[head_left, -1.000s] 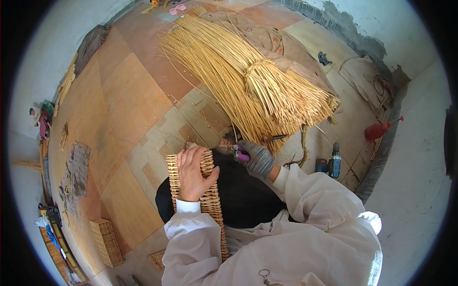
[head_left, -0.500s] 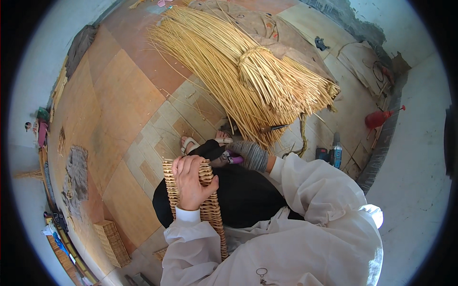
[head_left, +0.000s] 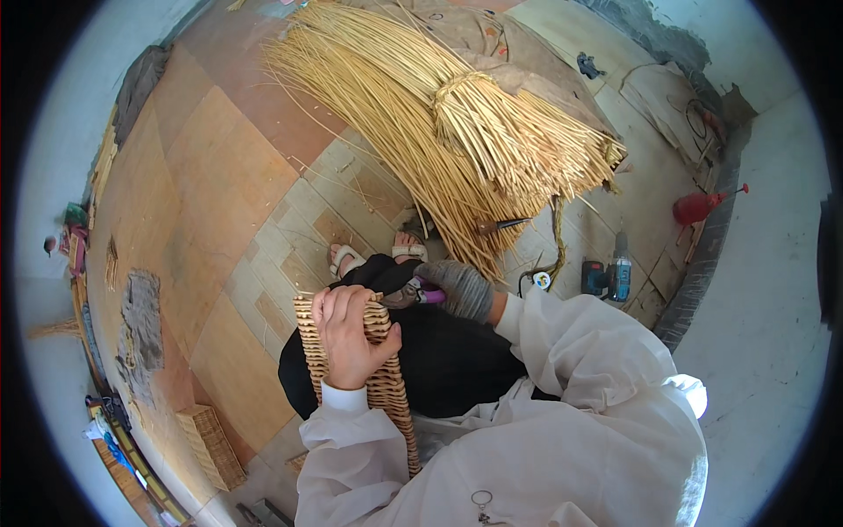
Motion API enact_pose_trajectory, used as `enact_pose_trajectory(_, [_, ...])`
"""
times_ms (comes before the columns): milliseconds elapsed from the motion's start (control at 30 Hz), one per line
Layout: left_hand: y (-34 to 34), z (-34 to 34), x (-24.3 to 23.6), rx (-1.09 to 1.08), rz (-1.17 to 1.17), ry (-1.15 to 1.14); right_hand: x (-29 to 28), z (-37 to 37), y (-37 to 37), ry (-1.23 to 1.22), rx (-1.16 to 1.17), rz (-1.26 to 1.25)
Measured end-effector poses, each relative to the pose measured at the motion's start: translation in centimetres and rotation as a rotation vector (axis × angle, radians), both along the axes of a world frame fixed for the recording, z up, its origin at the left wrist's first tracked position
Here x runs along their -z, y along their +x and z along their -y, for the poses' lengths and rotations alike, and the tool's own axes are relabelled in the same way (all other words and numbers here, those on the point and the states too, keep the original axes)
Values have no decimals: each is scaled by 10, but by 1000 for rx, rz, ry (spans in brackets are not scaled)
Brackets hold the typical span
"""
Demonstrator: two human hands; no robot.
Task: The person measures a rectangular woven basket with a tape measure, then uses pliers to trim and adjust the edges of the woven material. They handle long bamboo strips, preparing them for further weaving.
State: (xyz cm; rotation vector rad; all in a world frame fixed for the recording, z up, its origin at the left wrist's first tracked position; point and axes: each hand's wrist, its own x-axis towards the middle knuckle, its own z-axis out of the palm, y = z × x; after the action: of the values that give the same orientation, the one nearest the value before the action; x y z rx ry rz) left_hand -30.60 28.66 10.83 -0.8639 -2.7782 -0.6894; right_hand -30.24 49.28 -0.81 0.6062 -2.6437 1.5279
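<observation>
A large bundle of straw (head_left: 492,132) takes up the far middle of the floor (head_left: 219,211), partly over a brown cloth (head_left: 562,92); its cut ends reach close to the right hand (head_left: 463,290). A spike (head_left: 502,226) with a wooden handle lies at those ends. Toward the floor's right edge are a white-topped roll (head_left: 542,280), a battery (head_left: 594,277), a drill (head_left: 620,268) and, nearest the wall, a red sprayer (head_left: 696,208). By the left edge lie a grey rag (head_left: 140,321) and a second basket (head_left: 211,446). Two sandalled feet (head_left: 347,262) stand just beyond the knees, between the straw and the lap.

The basket (head_left: 393,395) rests on the left part of the lap, over black trousers (head_left: 465,360), running back toward the body. The bare left hand (head_left: 349,325) grips its far end from above, thumb against the right wall. The gloved right hand, just right of that end and apart from it, is closed around a purple-handled tool (head_left: 428,292), whose working end is hard to make out.
</observation>
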Motion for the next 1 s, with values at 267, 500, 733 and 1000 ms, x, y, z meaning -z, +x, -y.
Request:
enact_pose_trajectory(267, [-1,0,4,0,6,-8,-54,5,50,218,157,380])
enact_pose_trajectory(500, [-2,-3,3,12,-10,-14,-79,8,49,234,99,488])
enact_pose_trajectory(733, [-1,-4,3,12,-8,-6,-62,5,47,308,223,451])
enact_pose_trajectory(1000, [65,-50,-3,364,-17,-41,-48,-34,59,-13,268,58])
